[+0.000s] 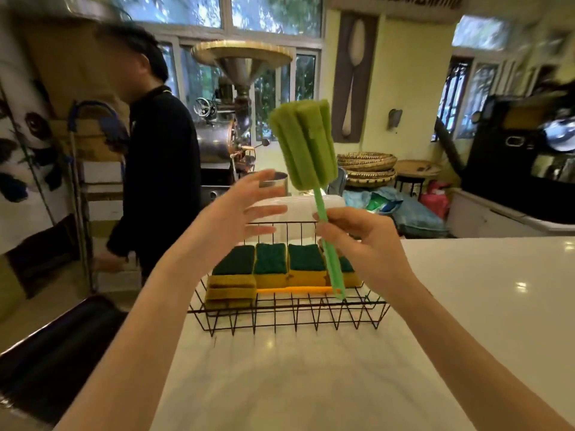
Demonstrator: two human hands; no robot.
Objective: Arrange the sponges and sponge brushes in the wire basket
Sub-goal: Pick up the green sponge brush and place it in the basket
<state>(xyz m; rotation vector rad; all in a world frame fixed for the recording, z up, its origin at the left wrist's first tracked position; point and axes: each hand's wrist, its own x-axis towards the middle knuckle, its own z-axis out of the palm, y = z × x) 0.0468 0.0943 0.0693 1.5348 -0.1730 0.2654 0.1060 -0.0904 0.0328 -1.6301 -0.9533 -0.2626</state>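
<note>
**Green brush up in the air, sponges already in the basket**

Green foam brush [303, 144] is held up over the basket [289, 315], head on top, thin green handle slanting down so its tip hangs just above the front rim. Right hand [361, 244] is clamped round the handle about halfway down, thumb and fingers pinching it. Left hand [245, 206] is up beside the foam head, fingers spread wide, not touching anything.

Down in the black wire basket there's a row of sponges [270, 264], yellow with dark green scrub tops, standing side by side along the back, plus a couple more stacked flat at the left end. Something orange [292, 289] lies along the bottom in front of them, might be another brush handle, hard to tell through the wires.

Basket sits on a white counter [466, 306], near its far edge. Behind it is a clear plastic box [295, 206]. Off to the left a person in black [161, 169] stands side-on, and woven trays [367, 168] are stacked further back on the right.
</note>
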